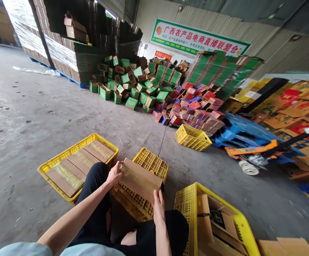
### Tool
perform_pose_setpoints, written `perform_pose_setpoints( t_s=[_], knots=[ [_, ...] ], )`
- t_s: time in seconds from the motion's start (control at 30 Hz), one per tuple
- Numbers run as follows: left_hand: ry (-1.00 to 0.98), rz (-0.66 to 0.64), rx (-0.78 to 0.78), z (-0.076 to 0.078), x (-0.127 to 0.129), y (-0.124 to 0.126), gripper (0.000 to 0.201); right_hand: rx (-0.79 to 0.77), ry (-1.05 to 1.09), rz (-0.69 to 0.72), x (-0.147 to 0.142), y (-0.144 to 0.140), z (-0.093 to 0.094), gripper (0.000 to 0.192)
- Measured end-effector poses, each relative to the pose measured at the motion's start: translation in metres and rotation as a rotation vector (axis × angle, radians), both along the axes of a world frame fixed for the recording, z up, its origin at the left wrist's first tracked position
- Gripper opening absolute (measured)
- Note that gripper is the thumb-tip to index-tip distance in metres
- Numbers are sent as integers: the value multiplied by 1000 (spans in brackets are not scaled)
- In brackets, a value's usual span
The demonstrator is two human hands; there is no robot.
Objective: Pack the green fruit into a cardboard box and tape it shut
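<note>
Between my two hands is a brown cardboard box [141, 177], its top closed and a strip of yellowish tape along it. My left hand [115, 174] grips its left end, and my right hand [158, 206] has hold of the near right end. Beneath the box stands an upturned yellow plastic crate [154, 160]. A small dark object, too hidden to name, shows past the box's right end. Left of my knee, a yellow crate [44, 170] holds taped cardboard boxes [81, 160]. On my right, another yellow crate [186, 202] contains open cardboard boxes [204, 227].
Ahead lie heaps of green boxes [131, 103] and red boxes [194, 105]. A yellow crate [193, 137] sits before blue pallets [245, 129] and an orange pallet jack [253, 151]. Wrapped cardboard stacks [61, 53] stand at the back left. Flat cardboard [290, 247] lies at the lower right.
</note>
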State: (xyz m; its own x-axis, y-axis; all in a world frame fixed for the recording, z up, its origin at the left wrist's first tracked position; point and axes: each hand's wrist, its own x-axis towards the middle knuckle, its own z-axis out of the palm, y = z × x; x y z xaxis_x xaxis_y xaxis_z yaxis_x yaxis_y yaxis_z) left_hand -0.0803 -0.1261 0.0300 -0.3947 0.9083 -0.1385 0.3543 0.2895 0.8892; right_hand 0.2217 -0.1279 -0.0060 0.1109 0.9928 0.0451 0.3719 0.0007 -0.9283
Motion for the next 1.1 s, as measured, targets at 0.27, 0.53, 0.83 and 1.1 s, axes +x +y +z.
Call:
perform_pose_setpoints(
  t_s=[0.27,0.53,0.83,1.1],
  knots=[
    [36,153,153,60,-58,0,52,-124,310,80,-46,52,62,81],
    [259,347,64,100,-195,-44,46,-179,482,399,-194,36,89,78],
    [377,453,-232,88,-314,-112,41,-621,579,713,-298,-50,46,89],
    [374,401,-361,39,-340,-125,41,-756,470,620,-319,-68,-1,97]
  ],
)
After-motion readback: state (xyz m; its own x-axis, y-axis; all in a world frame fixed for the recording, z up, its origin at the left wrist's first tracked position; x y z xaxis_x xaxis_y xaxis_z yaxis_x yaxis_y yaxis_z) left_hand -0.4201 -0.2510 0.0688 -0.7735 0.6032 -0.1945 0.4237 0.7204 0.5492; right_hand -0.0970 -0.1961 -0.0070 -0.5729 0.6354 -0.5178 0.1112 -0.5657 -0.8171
